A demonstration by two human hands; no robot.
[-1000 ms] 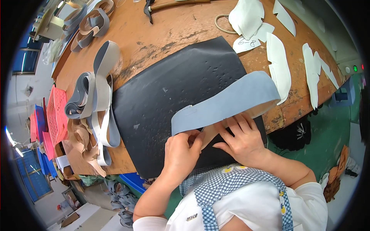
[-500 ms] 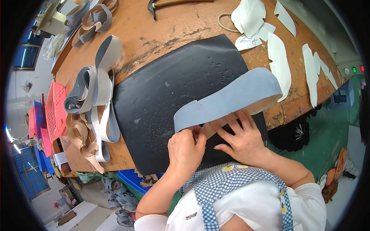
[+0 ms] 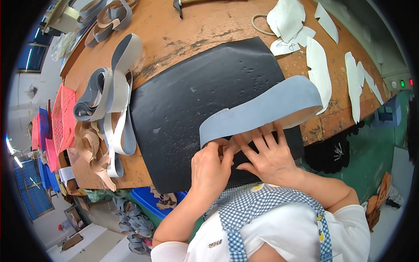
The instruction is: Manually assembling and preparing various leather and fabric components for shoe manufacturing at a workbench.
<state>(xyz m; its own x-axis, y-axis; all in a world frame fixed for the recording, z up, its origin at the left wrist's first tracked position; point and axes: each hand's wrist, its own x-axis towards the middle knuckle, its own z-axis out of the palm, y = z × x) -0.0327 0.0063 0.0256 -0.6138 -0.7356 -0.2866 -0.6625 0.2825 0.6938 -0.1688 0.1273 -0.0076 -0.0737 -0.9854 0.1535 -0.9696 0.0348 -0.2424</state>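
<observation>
A light blue leather-like strip, curved over into a loop with a beige inner side, rests on a black mat pitted with small holes. My left hand is closed at the strip's left end, thumb and index finger pinched on its lower edge. Beside it, my right hand lies with fingers spread and stretched out, fingertips against the beige inner side below the blue band. The thumb points toward my left hand. What lies under the right fingertips is partly hidden.
Rolled grey-blue and beige strips are heaped left of the mat. White pattern pieces and a ring lie at the right and far right. A hammer sits at the far edge. Pink baskets stand beyond the table's left side.
My right hand has shifted slightly left along the strip, toward my left hand. The left hand keeps its pinch, and the strip holds nearly the same shape. The whole view has moved a little.
</observation>
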